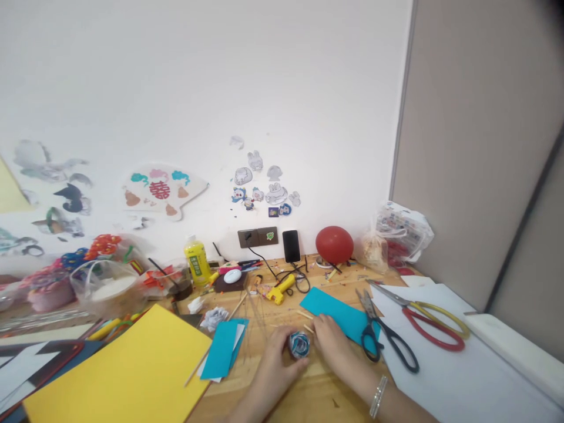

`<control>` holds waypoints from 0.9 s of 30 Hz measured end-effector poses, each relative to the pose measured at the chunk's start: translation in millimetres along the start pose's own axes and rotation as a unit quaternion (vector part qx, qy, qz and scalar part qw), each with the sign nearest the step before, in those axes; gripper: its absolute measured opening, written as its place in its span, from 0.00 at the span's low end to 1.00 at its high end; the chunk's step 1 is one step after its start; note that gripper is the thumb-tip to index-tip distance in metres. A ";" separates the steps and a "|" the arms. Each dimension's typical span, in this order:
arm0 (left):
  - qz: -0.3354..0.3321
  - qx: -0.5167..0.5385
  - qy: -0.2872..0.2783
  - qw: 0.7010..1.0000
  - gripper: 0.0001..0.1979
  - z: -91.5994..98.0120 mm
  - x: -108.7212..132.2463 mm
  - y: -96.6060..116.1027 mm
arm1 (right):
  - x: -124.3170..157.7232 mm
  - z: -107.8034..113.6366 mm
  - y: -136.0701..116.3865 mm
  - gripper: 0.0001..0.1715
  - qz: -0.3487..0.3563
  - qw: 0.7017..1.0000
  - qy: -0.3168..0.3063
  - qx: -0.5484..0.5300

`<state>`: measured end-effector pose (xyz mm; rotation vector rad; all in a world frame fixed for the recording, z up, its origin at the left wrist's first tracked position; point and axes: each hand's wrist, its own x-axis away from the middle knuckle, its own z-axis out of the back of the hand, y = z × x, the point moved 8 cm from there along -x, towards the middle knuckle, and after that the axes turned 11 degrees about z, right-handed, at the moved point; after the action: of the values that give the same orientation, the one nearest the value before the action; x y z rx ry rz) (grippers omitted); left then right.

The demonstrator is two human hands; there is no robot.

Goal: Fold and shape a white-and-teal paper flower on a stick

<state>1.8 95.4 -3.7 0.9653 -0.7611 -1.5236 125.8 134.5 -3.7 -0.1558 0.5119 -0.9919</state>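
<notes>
My left hand (pixel 281 359) is curled round a small rolled paper rose (pixel 299 345) in blue, white and grey, its spiral face turned up. Just to the right, my right hand (pixel 329 338) rests low over the table with its fingers bent together. Short pale wooden sticks (pixel 309 329) poke out from under its fingertips; the grip itself is partly hidden. Beyond that hand lies a blue paper strip (pixel 333 311). Black-handled scissors (pixel 382 332) lie across the strip's right end, close to my right wrist.
Left of my hands are folded blue paper (pixel 220 351), crumpled paper (pixel 215 318) and a large yellow sheet (pixel 118 364). Behind stand a yellow glue gun (pixel 281 290), a phone (pixel 291 246), a bottle (pixel 197 260) and a red balloon (pixel 334 244). Large scissors (pixel 434 326) lie on white paper (pixel 458 376) at right.
</notes>
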 end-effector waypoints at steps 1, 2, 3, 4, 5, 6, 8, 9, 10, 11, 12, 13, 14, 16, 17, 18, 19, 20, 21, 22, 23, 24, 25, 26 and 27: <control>-0.005 -0.004 0.004 1.000 0.20 -0.3 -0.4 0.0 | 1.0 0.2 0.7 0.17 0.000 1.000 0.005 -0.004; -0.005 0.000 0.005 1.000 0.20 -0.8 -0.9 -1.2 | 2.1 0.5 1.7 0.17 0.000 1.000 0.009 -0.010; -0.002 0.012 0.005 1.000 0.21 -1.4 -1.5 -3.8 | 3.1 0.9 2.7 0.18 0.000 1.000 0.012 -0.017; 0.004 0.030 0.004 1.000 0.22 -2.1 -2.1 -7.1 | 3.9 1.7 3.6 0.18 0.002 1.000 0.016 -0.025; 0.009 0.049 0.001 0.999 0.24 -3.1 -2.7 -10.6 | 4.5 2.7 4.4 0.18 0.004 0.999 0.019 -0.035; 0.014 0.068 -0.005 0.998 0.26 -4.6 -3.1 -14.0 | 4.8 4.2 5.1 0.18 0.005 0.999 0.023 -0.044; 0.024 0.096 -0.015 0.995 0.28 -7.3 -3.8 -19.8 | 5.0 8.7 5.4 0.18 0.006 0.997 0.031 -0.065; 0.028 0.104 -0.018 0.994 0.29 -8.0 -3.9 -21.9 | 5.1 11.5 4.6 0.17 0.007 0.997 0.034 -0.075; 0.030 0.108 -0.017 0.994 0.30 -8.0 -3.9 -23.1 | 5.4 14.6 3.0 0.15 0.010 0.996 0.037 -0.086; 0.031 0.108 -0.016 0.994 0.30 -7.6 -3.7 -23.6 | 6.1 17.8 0.4 0.14 0.014 0.994 0.039 -0.098; 0.030 0.106 -0.015 0.994 0.31 -7.1 -3.4 -23.1 | 7.1 21.0 -2.9 0.12 0.021 0.993 0.039 -0.110; 0.027 0.102 -0.015 0.994 0.31 -6.4 -3.0 -22.0 | 8.4 23.7 -6.7 0.11 0.029 0.992 0.038 -0.121; 0.024 0.100 -0.016 0.995 0.31 -5.8 -2.5 -20.3 | 9.7 25.8 -10.6 0.10 0.037 0.990 0.034 -0.134; 0.020 0.098 -0.021 0.995 0.30 -4.6 -1.5 -16.0 | 11.9 27.7 -17.4 0.10 0.052 0.983 0.028 -0.174; 0.018 0.096 -0.023 0.995 0.30 -4.1 -1.0 -13.3 | 12.3 27.8 -19.5 0.11 0.057 0.976 0.032 -0.209; 0.018 0.092 -0.023 0.995 0.29 -3.2 -0.4 -10.6 | 12.0 27.4 -19.4 0.11 0.054 0.964 0.042 -0.256; 0.018 0.086 -0.024 0.996 0.28 -2.8 0.2 -7.9 | 11.3 26.2 -17.4 0.10 0.043 0.948 0.058 -0.309; 0.020 0.082 -0.029 0.996 0.28 -2.9 1.0 -5.2 | 10.3 24.2 -13.9 0.08 0.026 0.930 0.075 -0.358; 0.022 0.081 -0.033 0.996 0.27 -3.3 1.8 -2.8 | 9.1 21.5 -9.6 0.05 0.006 0.913 0.090 -0.397; 0.025 0.082 -0.041 0.995 0.25 -4.3 2.7 -0.8 | 7.9 18.6 -6.0 0.04 -0.011 0.898 0.101 -0.427; 0.026 0.084 -0.049 0.995 0.24 -5.6 3.5 0.6 | 6.7 15.7 -3.4 0.06 -0.023 0.886 0.107 -0.450; 0.027 0.085 -0.054 0.995 0.23 -6.6 4.2 1.5 | 5.8 13.7 -2.1 0.09 -0.031 0.878 0.108 -0.466; 0.025 0.084 -0.058 0.994 0.21 -7.4 4.6 1.8 | 5.2 12.4 -1.8 0.11 -0.035 0.871 0.107 -0.478; 0.021 0.083 -0.060 0.995 0.21 -8.2 4.8 1.6 | 5.3 11.6 -1.7 0.13 -0.039 0.863 0.106 -0.492; 0.016 0.082 -0.062 0.995 0.20 -8.8 4.7 0.8 | 5.7 11.2 -2.1 0.14 -0.044 0.856 0.104 -0.504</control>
<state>9.8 91.0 -7.8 0.9797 -0.9985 -1.5215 132.1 127.5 4.8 -1.0272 1.2075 -0.7409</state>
